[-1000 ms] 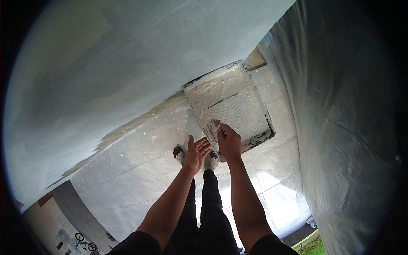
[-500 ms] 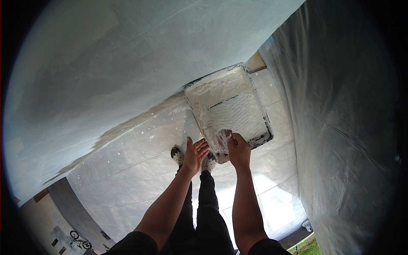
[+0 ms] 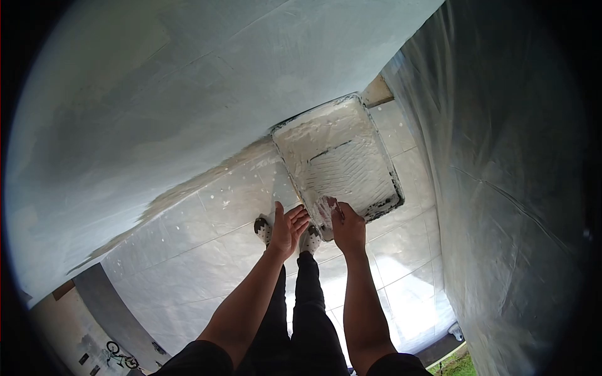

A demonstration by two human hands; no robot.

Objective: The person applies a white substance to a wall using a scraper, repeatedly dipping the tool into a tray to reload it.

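A paint tray (image 3: 348, 166) with whitish paint and a ribbed slope stands beside the wall. My right hand (image 3: 349, 227) is closed around the handle of a paint-covered brush (image 3: 325, 210), whose head is over the tray's near end. The brush is partly hidden and smeared with paint, so its exact shape is hard to tell. My left hand (image 3: 290, 230) is open, fingers spread, near the tray's left near edge. Whether its fingertips touch the rim I cannot tell.
A pale painted wall (image 3: 157, 113) rises on the left. Plastic sheeting (image 3: 501, 188) hangs on the right. Tiled floor (image 3: 207, 219) has white spots, and my feet in spotted socks (image 3: 310, 240) stand by the tray. A bicycle (image 3: 121, 356) is at lower left.
My right hand has moved slightly left and down, toward me, with the brush. My left hand has hardly moved.
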